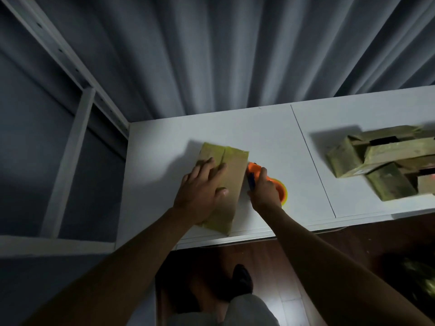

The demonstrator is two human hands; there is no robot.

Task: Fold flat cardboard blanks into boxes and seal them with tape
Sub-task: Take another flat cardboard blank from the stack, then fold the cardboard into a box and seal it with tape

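Cardboard box point(231, 177) lies flat on the white surface point(270, 137) under the left hand point(202, 188), whose straight fingers press its seam. At the box's 3 o'clock edge the right hand point(263, 189) grips an orange tape dispenser point(280, 187) — touching the box. Finished boxes point(381, 158) sit well apart, toward 2 o'clock.

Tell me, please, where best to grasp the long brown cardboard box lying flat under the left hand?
Probably across the narrow width of the long brown cardboard box, from above at its far end, fingers over both long edges. The left hand covers the middle, and the right hand with the orange tape dispenser crowds the right side.
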